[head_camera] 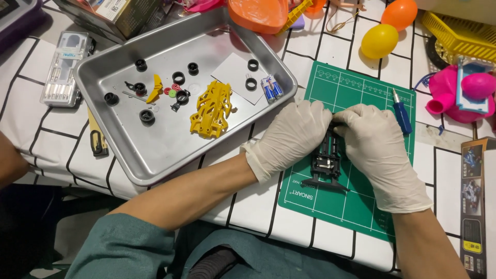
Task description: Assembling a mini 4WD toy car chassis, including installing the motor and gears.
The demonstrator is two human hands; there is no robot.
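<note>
The work surface was a table [46, 124] covered in white cloth printed with a black brick-line grid. Lighting was even and bright, producing soft shadows. Below the table edge, the floor area lay in darkness.

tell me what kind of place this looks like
Probably a home hobby table for building model kits: a green cutting mat under a black plastic toy car chassis, a metal tray of small wheels and parts, and a blue-handled screwdriver.
</note>
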